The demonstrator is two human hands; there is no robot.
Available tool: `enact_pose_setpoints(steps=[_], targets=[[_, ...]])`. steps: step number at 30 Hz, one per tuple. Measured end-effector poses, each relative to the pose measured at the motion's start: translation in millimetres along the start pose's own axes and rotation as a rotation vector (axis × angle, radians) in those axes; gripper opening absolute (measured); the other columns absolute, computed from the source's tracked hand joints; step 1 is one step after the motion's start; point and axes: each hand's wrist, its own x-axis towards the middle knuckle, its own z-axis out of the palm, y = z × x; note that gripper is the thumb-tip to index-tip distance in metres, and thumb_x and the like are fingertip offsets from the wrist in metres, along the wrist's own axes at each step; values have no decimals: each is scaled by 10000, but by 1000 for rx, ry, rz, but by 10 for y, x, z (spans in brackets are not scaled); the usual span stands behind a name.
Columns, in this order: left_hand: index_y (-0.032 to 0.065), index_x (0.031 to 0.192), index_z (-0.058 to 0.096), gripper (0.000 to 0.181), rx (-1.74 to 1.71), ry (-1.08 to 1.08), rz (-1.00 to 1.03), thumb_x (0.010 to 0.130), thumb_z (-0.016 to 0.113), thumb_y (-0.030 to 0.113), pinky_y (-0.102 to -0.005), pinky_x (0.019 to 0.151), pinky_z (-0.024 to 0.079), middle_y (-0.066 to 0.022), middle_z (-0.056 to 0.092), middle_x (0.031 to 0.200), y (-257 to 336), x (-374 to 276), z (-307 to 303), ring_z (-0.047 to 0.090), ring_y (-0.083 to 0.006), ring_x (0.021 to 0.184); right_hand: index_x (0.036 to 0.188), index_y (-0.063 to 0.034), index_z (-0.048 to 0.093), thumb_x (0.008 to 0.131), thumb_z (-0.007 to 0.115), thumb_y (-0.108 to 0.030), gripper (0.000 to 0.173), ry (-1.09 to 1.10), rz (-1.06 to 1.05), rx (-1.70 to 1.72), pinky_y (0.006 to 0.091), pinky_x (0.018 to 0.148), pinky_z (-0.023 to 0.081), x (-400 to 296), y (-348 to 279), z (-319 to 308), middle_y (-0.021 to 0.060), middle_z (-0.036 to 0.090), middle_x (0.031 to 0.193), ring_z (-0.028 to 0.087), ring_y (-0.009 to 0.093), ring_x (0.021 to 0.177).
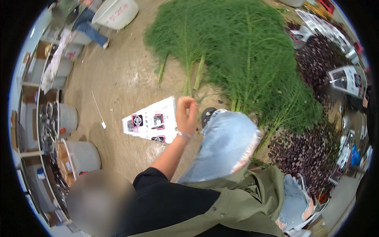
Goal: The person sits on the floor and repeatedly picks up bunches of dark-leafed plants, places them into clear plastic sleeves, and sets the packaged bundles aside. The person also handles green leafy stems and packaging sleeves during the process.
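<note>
My left hand (187, 115) is raised over the floor with its fingers curled; whether it grips anything is unclear. Just beyond it lie the cut stem ends of a feathery green foliage bunch (187, 80). A larger heap of the same foliage (248, 53) spreads behind and to the right. Beside the hand, on the left, a flat printed white flower sleeve (148, 121) rests on the floor, its near edge partly behind the hand. My bent knee in light jeans (225, 142) stands right of the hand, above a dark shoe (208, 116). My right hand is out of view.
Dark purple foliage (299, 157) lies at the right, near a printed sleeve (351, 80) and a person's hand (365, 102). Pale bins (84, 155) and shelving (31, 154) line the left. Another person in jeans (90, 28) is by a white tub (117, 13). A thin stick (97, 103) lies on the floor.
</note>
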Motion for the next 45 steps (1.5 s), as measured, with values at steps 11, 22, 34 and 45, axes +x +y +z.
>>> enact_pose_setpoints(steps=[11, 22, 34, 45], targets=[[40, 1287, 279, 752, 913, -195, -1348, 692, 708, 201, -407, 938, 405, -199, 316, 1287, -3549, -988, -865, 461, -350, 1110, 1210, -24, 420, 829, 543, -158, 422, -13, -68, -298, 324, 786, 440, 662, 327, -1096, 156, 531, 1053, 535, 251, 930], [133, 1316, 323, 956, 825, 86, -1391, 552, 726, 542, -422, 936, 375, -229, 357, 1275, -3955, -1253, -1225, 359, -365, 1196, 1209, -19, 418, 828, 558, -165, 431, -40, -74, -411, 308, 785, 444, 805, 588, -1806, 157, 542, 1034, 544, 244, 914], [-41, 1148, 473, 432, -196, 839, -1181, 724, 556, -52, -375, 702, 501, -143, 576, 1020, -4107, -1062, -1570, 591, -251, 819, 1292, -46, 350, 802, 477, -100, 509, 172, -135, -96, 375, 928, 353, 671, 403, -2020, 192, 432, 1224, 424, 340, 1114], [-25, 1115, 453, 346, -403, 361, -346, 777, 501, -81, -296, 765, 485, -120, 565, 1040, -1492, 935, -1551, 577, -202, 894, 1346, -31, 265, 814, 418, 2, 555, 759, -360, 806, 407, 999, 287, 1867, -1385, -2823, 161, 360, 1345, 341, 283, 1246]])
